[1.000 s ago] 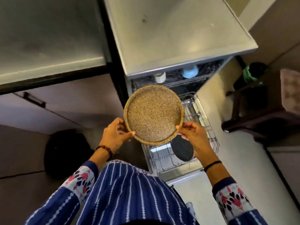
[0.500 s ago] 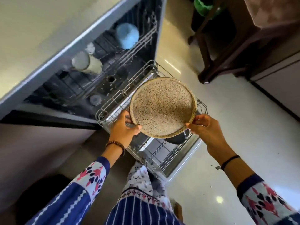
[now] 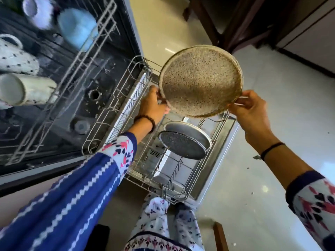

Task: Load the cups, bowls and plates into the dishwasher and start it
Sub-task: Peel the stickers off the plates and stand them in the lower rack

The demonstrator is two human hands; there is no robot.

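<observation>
I hold a round speckled tan plate tilted above the pulled-out lower rack of the open dishwasher. My left hand grips its left rim and my right hand pinches its right rim. Below it in the rack stand a dark speckled plate and a grey plate behind it. The upper rack holds a light blue cup, a spotted white mug and a white cup.
The open dishwasher door lies under the lower rack. Pale tiled floor spreads to the right. Dark wooden furniture legs stand at the top, and a cabinet base at the upper right. My patterned trouser legs are near the rack's front.
I have bent closer to the dishwasher, and the tan plate has come down over the lower rack, tilting more upright. Both hands keep their hold on its rim.
</observation>
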